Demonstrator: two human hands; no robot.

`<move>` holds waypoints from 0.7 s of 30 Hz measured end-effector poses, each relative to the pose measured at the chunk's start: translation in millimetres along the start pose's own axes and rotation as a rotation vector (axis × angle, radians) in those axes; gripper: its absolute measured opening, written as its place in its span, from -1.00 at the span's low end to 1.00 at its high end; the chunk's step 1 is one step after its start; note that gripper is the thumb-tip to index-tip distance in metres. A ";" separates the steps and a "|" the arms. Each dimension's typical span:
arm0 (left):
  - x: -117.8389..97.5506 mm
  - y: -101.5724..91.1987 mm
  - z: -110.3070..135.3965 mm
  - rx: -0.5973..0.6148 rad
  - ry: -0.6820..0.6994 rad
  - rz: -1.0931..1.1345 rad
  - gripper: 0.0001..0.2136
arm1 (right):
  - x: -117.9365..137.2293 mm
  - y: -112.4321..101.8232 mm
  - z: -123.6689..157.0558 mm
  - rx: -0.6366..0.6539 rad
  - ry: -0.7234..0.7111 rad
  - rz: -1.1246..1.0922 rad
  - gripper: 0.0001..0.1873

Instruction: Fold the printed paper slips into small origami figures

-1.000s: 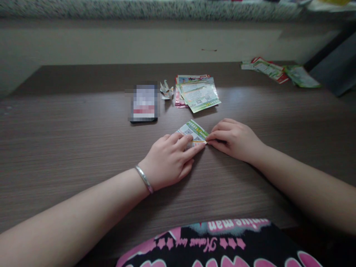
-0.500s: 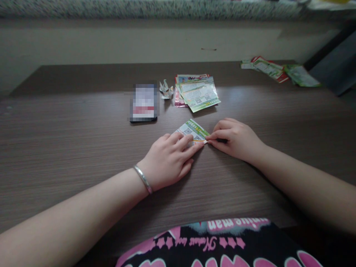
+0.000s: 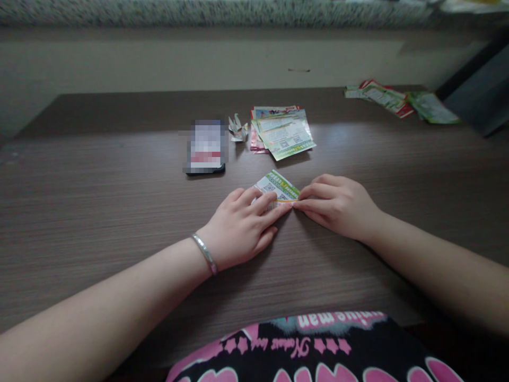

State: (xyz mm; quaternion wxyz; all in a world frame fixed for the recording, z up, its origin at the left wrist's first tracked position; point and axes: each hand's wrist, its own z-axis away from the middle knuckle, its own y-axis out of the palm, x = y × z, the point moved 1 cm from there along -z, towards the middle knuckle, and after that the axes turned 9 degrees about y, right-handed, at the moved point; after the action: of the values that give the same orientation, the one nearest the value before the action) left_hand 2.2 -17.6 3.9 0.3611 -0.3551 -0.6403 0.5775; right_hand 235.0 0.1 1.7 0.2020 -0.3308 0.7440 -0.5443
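Note:
A folded paper leaflet (image 3: 278,184), green and white with printed QR codes, lies on the table in front of me. My left hand (image 3: 246,225) rests flat across its near part, fingers stretched out, the index finger reaching toward the right corner. At that corner my right hand (image 3: 336,204) pinches the paper edge between thumb and fingers. The near part of the leaflet is hidden under the left fingers. A silver bangle (image 3: 204,253) circles the left wrist.
Beyond the leaflet, a stack of printed leaflets (image 3: 284,132) lies beside a small folded-paper figure (image 3: 238,129) and a phone (image 3: 207,147) with a blurred screen. More leaflets (image 3: 389,99) are scattered at the table's back right, near a dark panel (image 3: 477,85). A wall stands behind.
My right hand has shifted slightly toward me, its fingers closing nearer together at the leaflet's right corner. The left hand stays nearly still on the paper.

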 end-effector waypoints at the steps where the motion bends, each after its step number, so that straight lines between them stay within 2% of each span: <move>1: 0.0 -0.1 0.0 0.000 -0.001 -0.003 -0.56 | 0.2 0.2 -0.3 0.008 -0.003 0.000 -0.76; 9: -0.1 0.9 0.7 -0.008 0.001 -0.011 -0.56 | -2.4 3.6 -0.7 0.024 0.028 -0.023 -0.77; 21: -1.4 2.0 0.9 -0.007 -0.009 0.005 -0.57 | -9.8 -3.1 0.4 0.082 0.066 0.003 -0.79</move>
State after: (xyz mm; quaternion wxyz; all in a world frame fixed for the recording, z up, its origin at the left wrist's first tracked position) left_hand 2.2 -19.1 1.7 0.3554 -0.3552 -0.6430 0.5780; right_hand 242.9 6.3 3.9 0.1917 -0.3030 0.7277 -0.5847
